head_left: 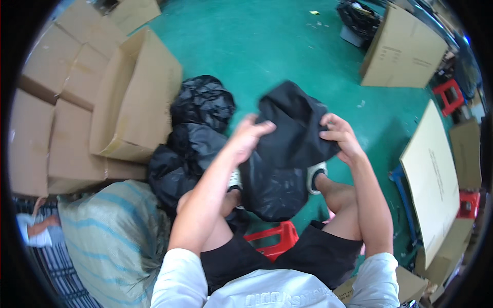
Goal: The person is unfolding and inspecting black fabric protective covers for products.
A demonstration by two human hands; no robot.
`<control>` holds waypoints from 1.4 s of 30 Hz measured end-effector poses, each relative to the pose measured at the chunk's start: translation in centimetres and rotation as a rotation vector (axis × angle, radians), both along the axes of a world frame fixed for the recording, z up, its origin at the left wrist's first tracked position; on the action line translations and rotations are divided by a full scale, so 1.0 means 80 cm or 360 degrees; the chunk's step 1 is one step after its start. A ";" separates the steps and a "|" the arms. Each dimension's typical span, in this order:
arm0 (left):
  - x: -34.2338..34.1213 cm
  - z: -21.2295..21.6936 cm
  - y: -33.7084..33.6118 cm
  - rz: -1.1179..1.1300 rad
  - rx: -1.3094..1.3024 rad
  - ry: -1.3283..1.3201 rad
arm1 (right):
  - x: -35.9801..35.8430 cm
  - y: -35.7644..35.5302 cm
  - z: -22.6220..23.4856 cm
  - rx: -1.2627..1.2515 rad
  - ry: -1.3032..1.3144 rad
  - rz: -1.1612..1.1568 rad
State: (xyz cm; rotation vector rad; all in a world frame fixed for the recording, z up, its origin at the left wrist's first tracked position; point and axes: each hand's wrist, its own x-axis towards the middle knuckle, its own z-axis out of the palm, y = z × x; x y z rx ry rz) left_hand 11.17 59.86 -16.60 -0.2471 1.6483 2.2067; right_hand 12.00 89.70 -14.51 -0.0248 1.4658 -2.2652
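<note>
Left hand (247,135) and right hand (345,137) both pinch black cloth (292,128), held between them above black plastic bag (277,194).

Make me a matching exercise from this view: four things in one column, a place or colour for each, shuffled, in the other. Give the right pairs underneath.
Things
1. black cloth
2. woven sack
3. floor
4. stool nearest the person

Places and colours
A. green
B. pale with blue stripes
C. between the left hand and the right hand
D. red

Right pairs: 1-C, 2-B, 3-A, 4-D
</note>
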 end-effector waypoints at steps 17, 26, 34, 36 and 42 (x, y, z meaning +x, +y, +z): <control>-0.067 0.184 -0.412 0.2017 0.0836 0.0635 | -0.007 0.002 -0.033 0.1073 0.0209 0.0130; 0.023 -0.016 -0.287 0.0564 0.0315 -0.0239 | -0.004 -0.007 -0.037 0.1390 0.0355 0.0282; 0.075 -0.026 -0.093 -0.1606 -0.1774 0.0371 | 0.011 -0.020 -0.028 0.1678 0.0399 0.0712; 0.075 -0.034 -0.085 -0.1620 -0.1784 0.0333 | 0.011 -0.021 -0.027 0.1708 0.0391 0.0757; 0.029 -0.052 -0.119 -0.1182 -0.1311 -0.0007 | 0.012 -0.014 -0.025 0.1756 0.0351 0.0766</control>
